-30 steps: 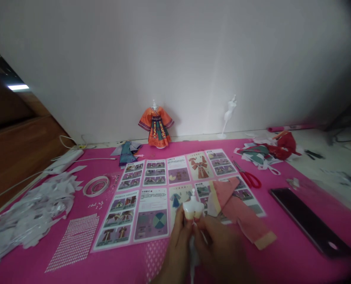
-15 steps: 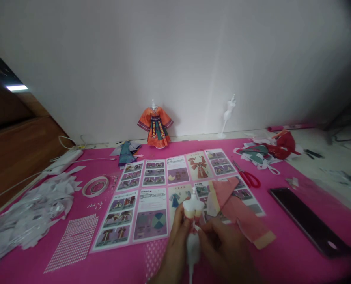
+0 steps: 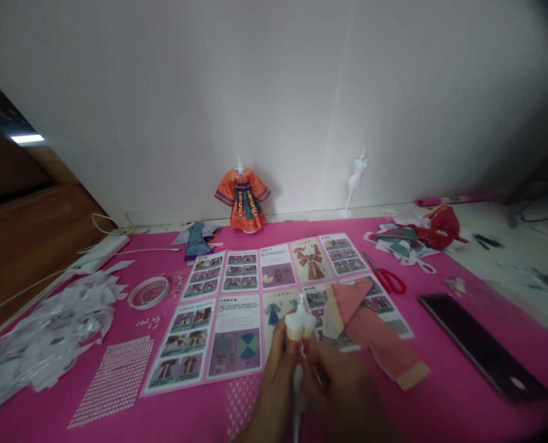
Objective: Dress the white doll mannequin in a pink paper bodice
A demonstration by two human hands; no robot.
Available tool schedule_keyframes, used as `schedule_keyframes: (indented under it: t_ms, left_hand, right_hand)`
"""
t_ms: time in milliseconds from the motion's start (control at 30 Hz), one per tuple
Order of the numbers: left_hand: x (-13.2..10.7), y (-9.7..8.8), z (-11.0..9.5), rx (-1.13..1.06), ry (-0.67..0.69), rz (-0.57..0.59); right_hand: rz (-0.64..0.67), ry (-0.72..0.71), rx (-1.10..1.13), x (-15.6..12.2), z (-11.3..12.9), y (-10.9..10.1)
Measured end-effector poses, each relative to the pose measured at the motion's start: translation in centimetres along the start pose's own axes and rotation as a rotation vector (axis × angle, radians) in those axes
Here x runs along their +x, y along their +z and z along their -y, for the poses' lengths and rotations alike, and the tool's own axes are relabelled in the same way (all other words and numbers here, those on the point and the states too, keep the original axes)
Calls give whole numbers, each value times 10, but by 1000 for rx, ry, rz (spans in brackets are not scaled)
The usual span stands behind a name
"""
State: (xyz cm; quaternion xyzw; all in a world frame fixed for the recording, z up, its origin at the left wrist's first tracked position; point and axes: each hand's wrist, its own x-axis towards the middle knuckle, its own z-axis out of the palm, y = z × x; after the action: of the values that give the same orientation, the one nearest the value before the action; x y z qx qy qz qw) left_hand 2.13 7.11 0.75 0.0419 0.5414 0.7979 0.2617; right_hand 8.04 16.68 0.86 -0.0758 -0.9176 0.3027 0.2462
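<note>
A small white mannequin (image 3: pixel 300 322) stands upright low in the middle of the view, with a cream-and-pink fabric band (image 3: pixel 295 338) wrapped round its chest. My left hand (image 3: pixel 274 386) is closed around the mannequin's left side, its fingers pressing the band. On the other side, my right hand (image 3: pixel 341 378) has its fingers pinched together at the band's edge, where a narrow gap shows. That hand is blurred, and its fingertips are partly hidden. Just beyond it, a pink fabric piece (image 3: pixel 380 341) with cream ends lies across the instruction sheet (image 3: pixel 234 311).
Behind stand a mannequin in an orange robe (image 3: pixel 241 197) and a bare mannequin (image 3: pixel 357 175). Red-handled scissors (image 3: pixel 389 280) and a phone (image 3: pixel 481 344) lie to the right. Tape rolls (image 3: pixel 149 290), a bead sheet (image 3: pixel 114 378) and crumpled plastic scraps (image 3: pixel 56 332) lie left.
My right hand has shifted slightly and turned against the band; the white bit seen at its fingertips is now mostly hidden. My left hand keeps its hold on the mannequin.
</note>
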Motion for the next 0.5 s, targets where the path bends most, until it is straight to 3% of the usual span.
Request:
schedule_keyframes:
  t_ms: [167,300,500]
  left_hand:
    - [4,-3,-1,-15,-47,43]
    - [8,-8,2,-61,-69,-39]
    - [8,-4,2,-340,-178,1]
  right_hand:
    - [61,132,111,7,-1,-7]
    - [91,144,99,3,-2,-11]
    - [186,212,102,-4,-1,-13]
